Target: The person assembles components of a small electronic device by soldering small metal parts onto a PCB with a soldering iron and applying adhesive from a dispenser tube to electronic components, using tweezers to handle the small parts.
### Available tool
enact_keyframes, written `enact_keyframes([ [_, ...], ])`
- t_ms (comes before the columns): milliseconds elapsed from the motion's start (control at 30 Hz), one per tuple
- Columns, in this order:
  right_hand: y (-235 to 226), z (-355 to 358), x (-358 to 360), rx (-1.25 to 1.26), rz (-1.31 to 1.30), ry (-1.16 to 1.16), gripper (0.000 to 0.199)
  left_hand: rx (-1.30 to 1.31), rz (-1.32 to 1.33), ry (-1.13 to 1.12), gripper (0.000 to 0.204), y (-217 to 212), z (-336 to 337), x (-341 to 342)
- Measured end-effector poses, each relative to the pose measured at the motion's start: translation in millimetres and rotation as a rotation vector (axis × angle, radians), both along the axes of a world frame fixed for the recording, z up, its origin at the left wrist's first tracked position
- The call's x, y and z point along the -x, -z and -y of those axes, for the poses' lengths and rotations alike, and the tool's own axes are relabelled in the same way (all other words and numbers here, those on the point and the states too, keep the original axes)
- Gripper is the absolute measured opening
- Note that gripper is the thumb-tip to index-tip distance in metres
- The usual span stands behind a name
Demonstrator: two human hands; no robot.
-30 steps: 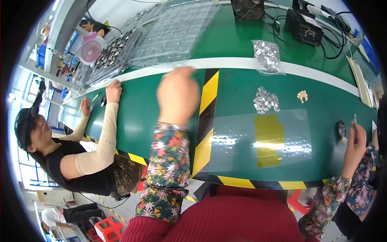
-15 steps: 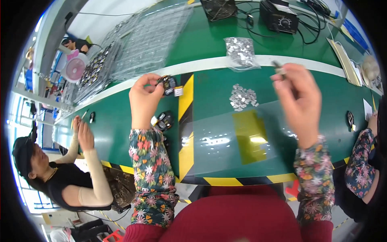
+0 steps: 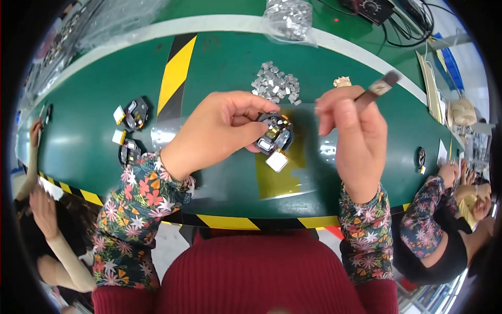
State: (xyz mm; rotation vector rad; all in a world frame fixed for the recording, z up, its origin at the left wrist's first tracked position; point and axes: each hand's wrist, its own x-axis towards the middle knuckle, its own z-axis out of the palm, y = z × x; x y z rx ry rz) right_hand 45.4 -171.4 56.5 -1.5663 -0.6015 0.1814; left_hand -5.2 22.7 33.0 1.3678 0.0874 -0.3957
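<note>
My left hand (image 3: 217, 128) is closed on the edge of a small black electronic device (image 3: 275, 135), its open side with circuit parts facing up. A white square piece (image 3: 277, 161) sticks out from its near edge. The device is above a yellow film strip (image 3: 267, 183) on a clear sheet. To its right, my right hand (image 3: 358, 141) is closed around dark tweezers (image 3: 377, 90), whose broad end points up and right; their tips are hidden by the fingers. Beyond the hands lies a pile of small silver pieces (image 3: 274, 83).
Two similar black devices (image 3: 137, 112) lie left of the yellow-black tape (image 3: 178, 73). A bag of silver pieces (image 3: 287, 18) rests by the white strip at the back. Small beige bits (image 3: 342, 81) are past my right hand. Co-workers sit at both sides; one sleeve (image 3: 423, 220) is at right.
My left hand has brought the device rightward across the striped tape to the yellow film. My right hand, with the tweezers, has come nearer to it. The view has turned too.
</note>
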Motion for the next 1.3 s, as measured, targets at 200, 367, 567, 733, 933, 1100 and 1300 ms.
enact_keyframes([
  [200,11,-7,6,0.417,0.336,-0.005,0.014,-0.029,0.060,0.003,0.031,-5,4,2],
  [367,19,-9,5,0.385,0.404,0.044,0.012,0.017,0.090,-0.044,0.030,1,8,5],
  [567,8,3,-7,-0.036,0.060,0.060,0.016,0.014,0.039,-0.039,0.024,-2,5,3],
  [733,-8,17,-4,-0.100,0.058,-0.027,0.020,-0.049,0.025,-0.058,0.019,1,0,2],
  [933,2,0,10,-0.148,-0.124,-0.177,0.012,0.043,-0.059,-0.122,0.018,-4,0,2],
  [1100,4,1,7,0.088,0.076,-0.108,0.014,0.089,-0.079,-0.143,0.020,-2,-4,1],
  [1300,3,-1,6,0.111,0.179,-0.099,0.013,0.093,-0.080,-0.161,0.020,-1,-5,2],
])
